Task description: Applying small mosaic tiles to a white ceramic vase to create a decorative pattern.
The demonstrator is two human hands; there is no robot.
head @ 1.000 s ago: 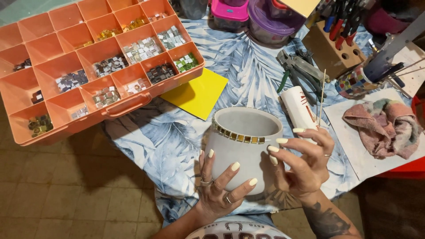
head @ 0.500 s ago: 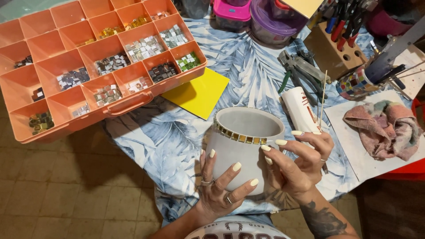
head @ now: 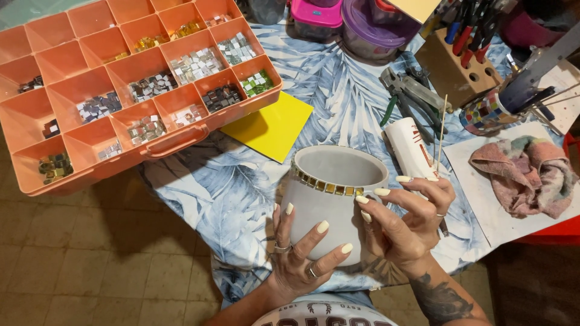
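Beside white tube [head: 411, 148], both hands grip grey pot [head: 329, 199]: left hand [head: 299, 256] underneath, right hand [head: 408, 220] at rim.

Leaf-print tablecloth [head: 338, 90] carries orange organiser [head: 130, 90], yellow square [head: 275, 127], rag [head: 531, 175].

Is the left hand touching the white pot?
Touching. The head view shows the left hand with spread fingers pressed flat on the side of the white pot, with no gap between them.
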